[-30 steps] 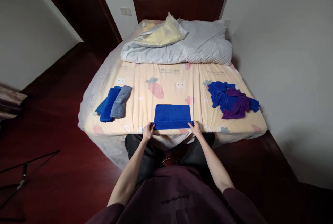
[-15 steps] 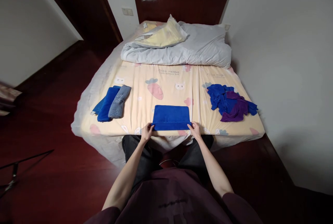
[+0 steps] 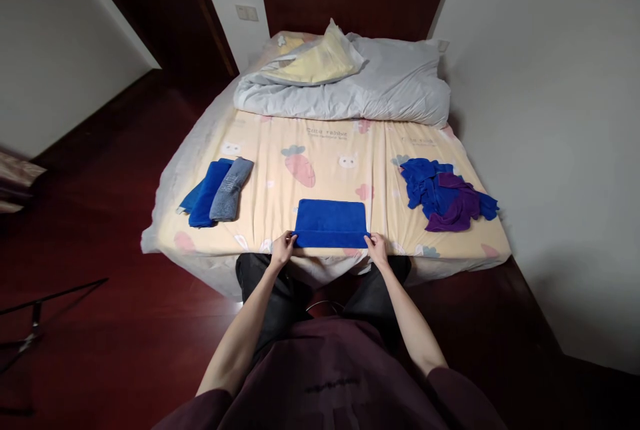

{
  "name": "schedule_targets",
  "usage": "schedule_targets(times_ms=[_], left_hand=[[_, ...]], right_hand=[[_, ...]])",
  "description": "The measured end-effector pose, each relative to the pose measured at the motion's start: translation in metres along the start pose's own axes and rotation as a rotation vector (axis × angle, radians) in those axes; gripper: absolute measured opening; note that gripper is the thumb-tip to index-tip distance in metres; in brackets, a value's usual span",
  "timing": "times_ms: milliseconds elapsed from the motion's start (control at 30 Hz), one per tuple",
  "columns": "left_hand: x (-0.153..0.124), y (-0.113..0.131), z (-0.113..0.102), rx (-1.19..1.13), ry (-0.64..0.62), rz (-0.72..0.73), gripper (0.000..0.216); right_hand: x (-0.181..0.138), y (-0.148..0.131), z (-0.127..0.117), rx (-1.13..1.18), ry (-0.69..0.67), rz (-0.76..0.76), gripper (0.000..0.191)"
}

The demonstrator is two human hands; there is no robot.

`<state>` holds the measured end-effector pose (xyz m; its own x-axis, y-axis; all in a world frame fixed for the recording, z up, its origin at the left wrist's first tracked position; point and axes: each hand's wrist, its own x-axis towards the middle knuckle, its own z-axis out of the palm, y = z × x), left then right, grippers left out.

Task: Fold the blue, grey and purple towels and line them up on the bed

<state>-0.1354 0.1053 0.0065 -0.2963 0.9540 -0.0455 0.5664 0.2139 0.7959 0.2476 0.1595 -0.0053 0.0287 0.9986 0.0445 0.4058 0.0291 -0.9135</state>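
Observation:
A blue towel [image 3: 330, 222] lies folded flat near the front edge of the bed [image 3: 325, 170]. My left hand [image 3: 283, 249] pinches its near left corner, fingers closed on the cloth. My right hand [image 3: 377, 248] pinches the near right corner the same way. The towel's near edge is doubled over into a narrow fold between my hands.
Two folded towels, one blue [image 3: 206, 193] and one grey [image 3: 231, 181], lie side by side at the bed's left. A loose heap of blue and purple cloths [image 3: 447, 193] sits at the right. A grey duvet [image 3: 350, 83] is bunched at the head. Dark wood floor surrounds the bed.
My hands stay on the towel's near corners. Only the view has shifted slightly.

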Motion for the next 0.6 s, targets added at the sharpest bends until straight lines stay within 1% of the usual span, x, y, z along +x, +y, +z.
schedule_targets(times_ms=[133,333,500,600], left_hand=[[0.004,0.002,0.002,0.039,-0.007,-0.02,0.024],[0.004,0.001,0.0,0.028,0.017,-0.02,0.023],[0.004,0.001,-0.001,0.033,0.022,-0.031,0.02],[0.003,0.001,-0.001,0.036,0.012,-0.036,0.02]], right_hand=[[-0.002,0.005,0.002,-0.071,0.055,0.016,0.047],[0.0,0.004,0.005,-0.066,0.096,0.033,0.05],[-0.001,-0.005,0.003,-0.065,0.105,0.039,0.045],[0.0,-0.009,0.002,-0.067,0.111,0.065,0.039]])
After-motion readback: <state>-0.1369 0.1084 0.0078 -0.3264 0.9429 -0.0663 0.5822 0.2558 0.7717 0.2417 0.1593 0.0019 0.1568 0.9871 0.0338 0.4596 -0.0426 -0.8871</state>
